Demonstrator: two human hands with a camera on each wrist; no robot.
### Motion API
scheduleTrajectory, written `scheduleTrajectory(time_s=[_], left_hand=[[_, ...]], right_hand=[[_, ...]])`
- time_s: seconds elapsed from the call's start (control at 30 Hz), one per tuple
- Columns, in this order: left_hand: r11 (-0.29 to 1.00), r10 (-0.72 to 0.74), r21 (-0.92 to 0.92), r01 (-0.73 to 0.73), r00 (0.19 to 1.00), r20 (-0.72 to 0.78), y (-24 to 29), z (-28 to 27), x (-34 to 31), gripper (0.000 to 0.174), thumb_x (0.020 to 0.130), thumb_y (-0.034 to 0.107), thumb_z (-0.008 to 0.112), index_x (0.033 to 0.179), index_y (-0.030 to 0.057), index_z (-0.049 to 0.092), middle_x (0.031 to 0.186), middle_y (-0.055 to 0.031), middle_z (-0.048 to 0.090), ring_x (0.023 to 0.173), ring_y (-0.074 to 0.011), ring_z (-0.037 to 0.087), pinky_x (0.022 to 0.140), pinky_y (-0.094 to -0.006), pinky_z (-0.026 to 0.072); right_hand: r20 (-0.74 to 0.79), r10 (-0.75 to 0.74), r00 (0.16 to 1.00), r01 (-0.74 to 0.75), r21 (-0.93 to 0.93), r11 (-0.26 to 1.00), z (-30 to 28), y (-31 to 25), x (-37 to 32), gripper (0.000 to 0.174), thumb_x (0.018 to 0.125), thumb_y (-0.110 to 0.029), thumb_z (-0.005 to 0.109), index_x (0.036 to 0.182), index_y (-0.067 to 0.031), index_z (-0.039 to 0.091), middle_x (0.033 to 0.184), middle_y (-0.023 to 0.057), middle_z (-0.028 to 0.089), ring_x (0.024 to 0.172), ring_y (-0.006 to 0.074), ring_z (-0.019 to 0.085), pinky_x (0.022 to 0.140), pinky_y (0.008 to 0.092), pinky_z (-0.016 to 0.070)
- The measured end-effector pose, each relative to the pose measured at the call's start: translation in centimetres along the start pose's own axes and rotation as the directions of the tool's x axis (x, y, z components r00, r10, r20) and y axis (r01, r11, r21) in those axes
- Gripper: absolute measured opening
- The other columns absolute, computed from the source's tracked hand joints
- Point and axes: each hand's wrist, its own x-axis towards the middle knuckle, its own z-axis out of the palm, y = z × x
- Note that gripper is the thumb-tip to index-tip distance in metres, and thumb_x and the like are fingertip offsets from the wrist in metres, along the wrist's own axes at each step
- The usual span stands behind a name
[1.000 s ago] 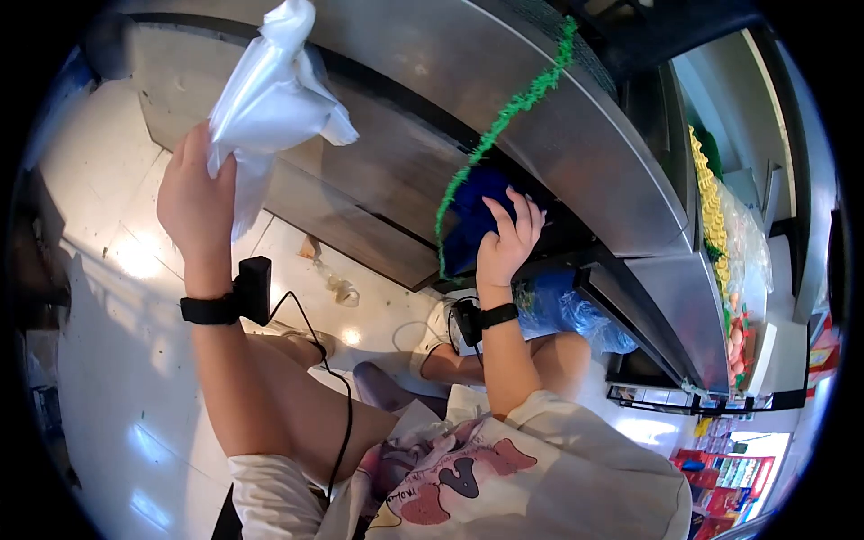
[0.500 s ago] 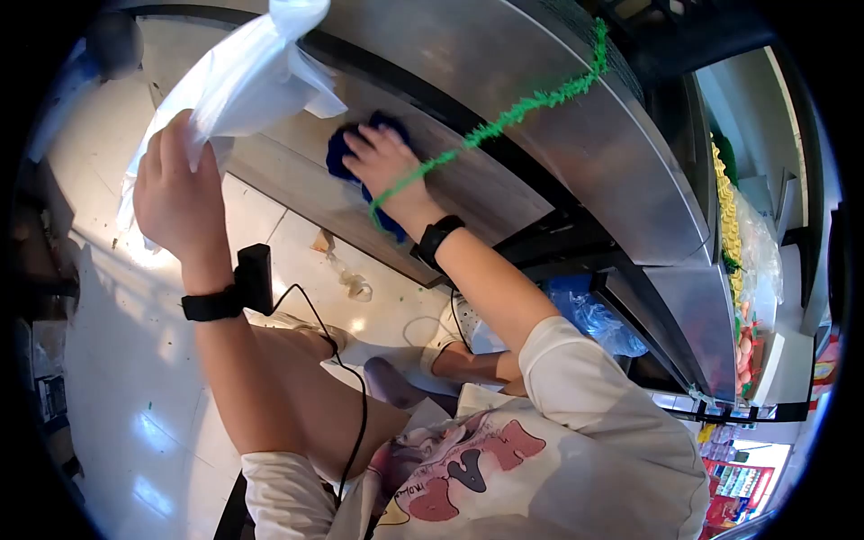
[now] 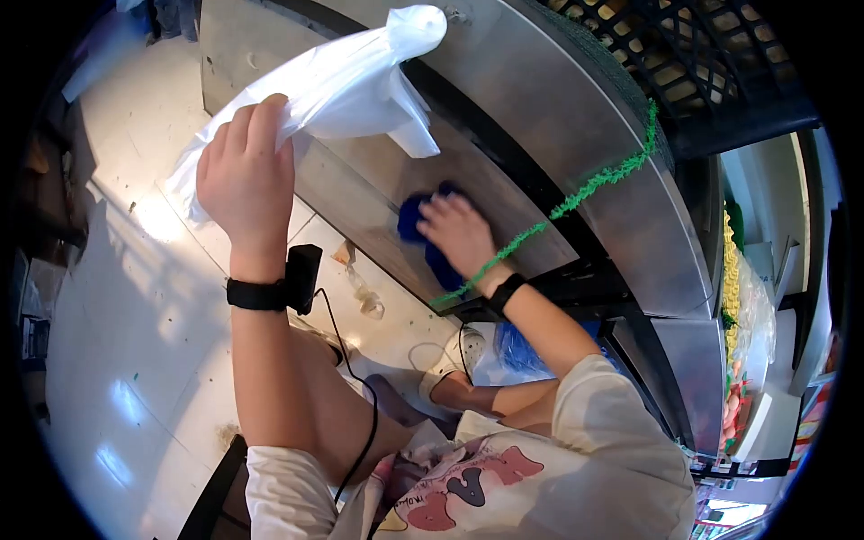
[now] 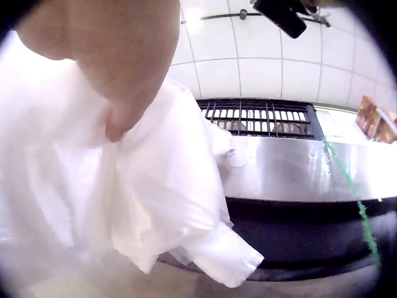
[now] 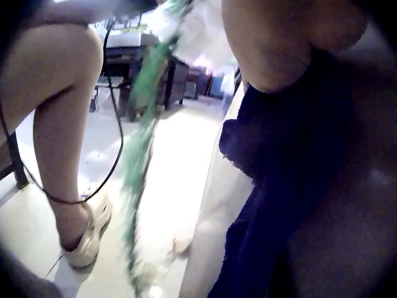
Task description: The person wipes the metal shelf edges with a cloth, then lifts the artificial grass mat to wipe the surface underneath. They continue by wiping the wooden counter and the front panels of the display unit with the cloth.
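My left hand [image 3: 247, 175] grips a bundle of thin white plastic bags [image 3: 346, 85], thumb against it. In the left wrist view the bags [image 4: 167, 180] spread below the fingers, their folded ends hanging down. My right hand [image 3: 461, 236] presses a dark blue cloth [image 3: 441, 263] against the grey-brown lower panel [image 3: 364, 193] of the counter. Its fingers lie spread across the cloth, which sticks out past the fingertips and below the palm. The right wrist view has the blue cloth [image 5: 285, 167] hanging in loose folds under the hand.
A green tinsel strand [image 3: 598, 180] hangs from the counter's steel edge and crosses in front of the right wrist. A black plastic crate [image 3: 693, 54] stands on top. Blue plastic wrap [image 3: 522, 351] lies below, near the feet. Scraps [image 3: 367, 301] lie on the tiled floor.
My right hand first moved left along the panel with the blue cloth, away from the dark gap by the blue wrap. The head view has since shifted. The left hand keeps its bags.
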Motion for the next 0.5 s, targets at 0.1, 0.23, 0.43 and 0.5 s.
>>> scheduleTrajectory(time_s=[0.1,0.23,0.43,0.5], left_hand=[[0.998,0.017,0.061,-0.012,0.997,-0.071,-0.1,0.4,0.2,0.028,0.069,0.01,0.066,0.093,0.0231,0.067,0.086,0.0078,0.065,0.078,-0.0119,0.061,0.071,-0.0277,0.0467],[0.994,0.037,0.111,-0.022,0.99,-0.134,-0.4,0.4,0.9,0.024,0.071,0.012,0.065,0.091,0.0247,0.067,0.084,0.01,0.064,0.076,-0.01,0.061,0.072,-0.0255,0.0441],[0.991,0.076,0.124,-0.044,0.961,-0.265,-1.3,1.1,1.9,0.019,0.074,0.012,0.063,0.087,0.0252,0.067,0.083,0.0115,0.064,0.074,-0.0088,0.06,0.072,-0.0246,0.0434],[0.992,0.087,0.117,-0.054,0.951,-0.296,-1.5,1.3,2.0,0.019,0.074,0.012,0.063,0.087,0.0254,0.067,0.082,0.0116,0.064,0.073,-0.0084,0.06,0.072,-0.0243,0.0432]], right_hand=[[-0.191,0.192,0.963,-0.194,0.008,0.981,-7.3,2.4,1.9,0.03,0.082,-0.012,0.05,0.107,-0.0135,0.065,0.126,0.0045,0.057,0.122,0.024,0.047,0.106,0.0398,0.0358],[-0.277,0.329,0.903,-0.344,-0.008,0.939,-7.5,1.4,0.1,0.034,0.081,-0.01,0.05,0.11,-0.0161,0.066,0.127,0.0038,0.057,0.119,0.0255,0.05,0.101,0.0427,0.0402],[-0.353,0.428,0.832,-0.454,0.01,0.891,-6.0,0.2,-0.9,0.038,0.076,-0.003,0.053,0.106,-0.0189,0.069,0.125,0.0032,0.059,0.115,0.0269,0.053,0.097,0.045,0.0418],[-0.37,0.404,0.837,-0.424,0.029,0.905,-5.9,0.5,0.9,0.037,0.074,-0.002,0.054,0.103,-0.0183,0.07,0.124,0.0033,0.059,0.115,0.0269,0.053,0.096,0.045,0.0421]])
